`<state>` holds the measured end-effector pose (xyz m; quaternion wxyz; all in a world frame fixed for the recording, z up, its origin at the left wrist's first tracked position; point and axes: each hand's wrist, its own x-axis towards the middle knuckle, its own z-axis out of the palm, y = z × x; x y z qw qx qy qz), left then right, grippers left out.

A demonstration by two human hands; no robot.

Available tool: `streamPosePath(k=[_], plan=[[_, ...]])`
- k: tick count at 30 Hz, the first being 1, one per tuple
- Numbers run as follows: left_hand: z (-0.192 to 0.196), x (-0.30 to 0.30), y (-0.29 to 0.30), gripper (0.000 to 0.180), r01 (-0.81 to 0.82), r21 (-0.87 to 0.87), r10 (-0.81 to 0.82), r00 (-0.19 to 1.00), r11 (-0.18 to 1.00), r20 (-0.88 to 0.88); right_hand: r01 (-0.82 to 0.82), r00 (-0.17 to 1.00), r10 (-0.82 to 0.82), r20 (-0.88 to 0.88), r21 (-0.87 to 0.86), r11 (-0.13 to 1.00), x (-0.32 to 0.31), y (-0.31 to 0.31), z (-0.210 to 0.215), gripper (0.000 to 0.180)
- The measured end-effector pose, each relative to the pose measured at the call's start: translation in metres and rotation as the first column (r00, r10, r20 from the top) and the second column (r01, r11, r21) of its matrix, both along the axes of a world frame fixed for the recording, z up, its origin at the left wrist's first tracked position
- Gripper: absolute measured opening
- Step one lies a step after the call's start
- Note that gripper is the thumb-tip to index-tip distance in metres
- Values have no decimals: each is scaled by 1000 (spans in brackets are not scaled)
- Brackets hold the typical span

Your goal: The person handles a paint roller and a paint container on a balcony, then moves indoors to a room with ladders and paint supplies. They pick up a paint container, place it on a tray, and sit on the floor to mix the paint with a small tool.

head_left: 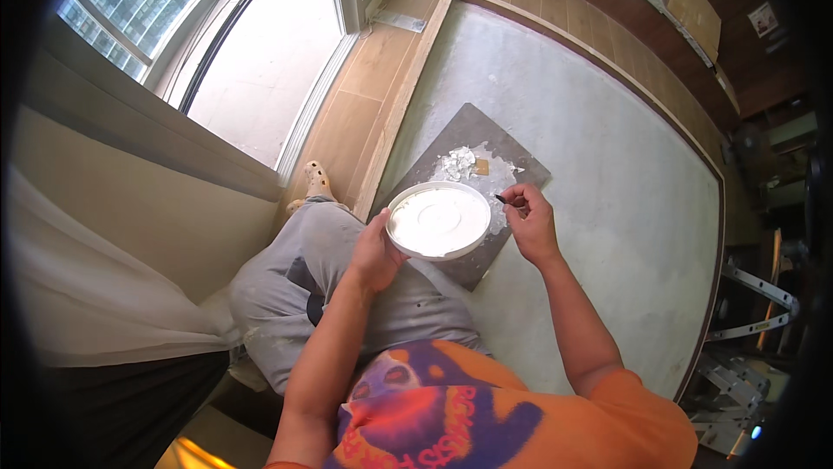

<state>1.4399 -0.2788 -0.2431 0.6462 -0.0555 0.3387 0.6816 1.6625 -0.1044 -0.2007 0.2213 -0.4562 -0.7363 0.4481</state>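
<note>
My left hand (377, 254) is closed on the left rim of a round white lid (439, 219), held tilted toward me above my lap. Its inner face looks bright white; whether a coating covers it I cannot tell. To the right of the lid, my right hand (531, 219) pinches a small dark object (501, 198), mostly hidden by the fingers. Beyond and partly beneath the lid lies a dark grey square board (468, 126). On it are crumbled white lumps (457, 162), whitish smears and a small tan square piece (482, 167).
The board rests on a large pale grey panel (599, 148) with a raised wooden border (555, 26). Pale curtains (104, 269) hang at left, beside a sliding door frame (343, 0). A folded metal ladder (755, 330) stands at right. Wood flooring (360, 78) surrounds the panel.
</note>
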Motion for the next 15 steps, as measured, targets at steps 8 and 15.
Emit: streamPosePath(k=[8,15], plan=[[-9,1,6,39,-11,-300,-25,993,954,-116,-109,994,110,-4,71,991,-6,-4,-13,15],[-16,0,7,35,-37,-313,1,993,949,-115,-134,988,139,-65,72,988,2,-2,-16,12]])
